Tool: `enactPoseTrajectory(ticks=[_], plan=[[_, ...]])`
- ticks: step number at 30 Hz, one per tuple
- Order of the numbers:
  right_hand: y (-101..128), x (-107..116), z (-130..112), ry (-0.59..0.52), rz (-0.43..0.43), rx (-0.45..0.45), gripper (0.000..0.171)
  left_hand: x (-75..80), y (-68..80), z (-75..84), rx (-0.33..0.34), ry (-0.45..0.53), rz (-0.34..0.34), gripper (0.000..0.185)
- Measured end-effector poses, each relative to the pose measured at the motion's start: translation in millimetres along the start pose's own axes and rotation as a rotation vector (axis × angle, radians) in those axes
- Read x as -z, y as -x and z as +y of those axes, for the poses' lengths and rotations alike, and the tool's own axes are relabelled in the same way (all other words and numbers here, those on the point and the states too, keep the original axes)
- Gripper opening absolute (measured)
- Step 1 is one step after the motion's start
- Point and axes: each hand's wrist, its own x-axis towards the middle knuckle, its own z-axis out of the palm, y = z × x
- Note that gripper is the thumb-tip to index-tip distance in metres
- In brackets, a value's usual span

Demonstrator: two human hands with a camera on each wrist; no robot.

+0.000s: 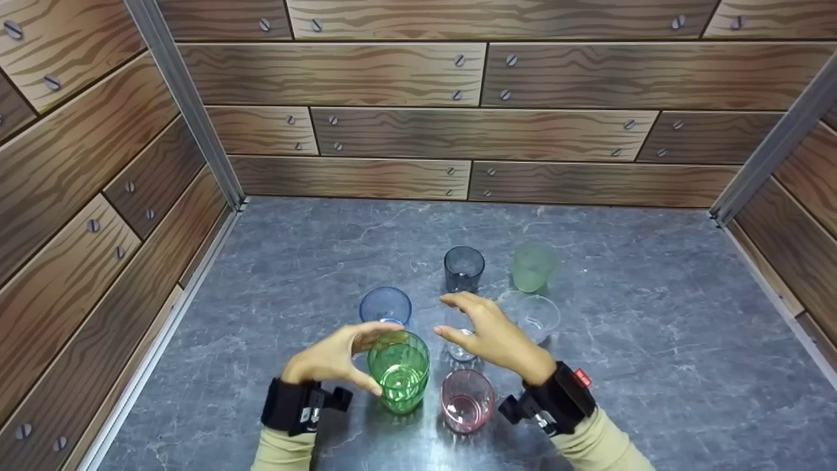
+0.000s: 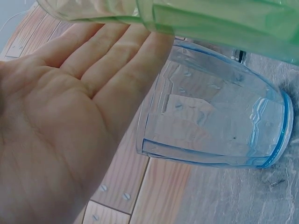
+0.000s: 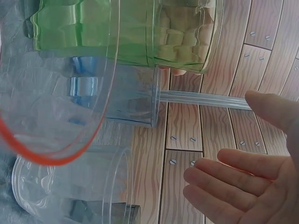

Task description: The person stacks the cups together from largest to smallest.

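Observation:
A tall clear green glass (image 1: 400, 376) stands left of centre, between the thumb and fingers of my left hand (image 1: 327, 356). The thumb lies at its near rim. In the left wrist view the fingers (image 2: 110, 60) stretch out almost straight against the green glass (image 2: 224, 23); the thumb is out of sight there. A light blue glass (image 2: 219, 107) stands just beyond. My right hand (image 1: 494, 337) hovers with fingers spread and nothing in it, above a small clear glass (image 1: 461, 347) and beyond a pink glass (image 1: 467, 402). Its fingers (image 3: 233, 182) look relaxed in the right wrist view.
A dark grey glass (image 1: 464, 268) and a frosted green one (image 1: 533, 268) stand farther back. By the right hand is a clear glass (image 1: 541, 314). Wood-patterned walls (image 1: 392, 131) enclose the grey marbled tabletop (image 1: 314, 261) at the back and sides.

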Motion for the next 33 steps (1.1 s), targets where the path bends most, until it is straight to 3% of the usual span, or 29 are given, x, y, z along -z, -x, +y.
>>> enactPoseTrajectory(ticks=[15,27,33], plan=[[-6.5,-8.5,-7.3,0.031,-0.08,0.022,0.055,0.1,2.0,2.6,0.041,-0.014,0.01,0.085],[-11.5,-11.1,-8.4,0.064,-0.102,0.043,0.052,-0.1,1.2,1.3,-0.03,-0.023,-0.006,0.085],[-14.8,-12.8,-9.1,0.084,-0.113,0.031,0.052,0.1,1.2,1.2,-0.006,-0.014,-0.005,0.085]])
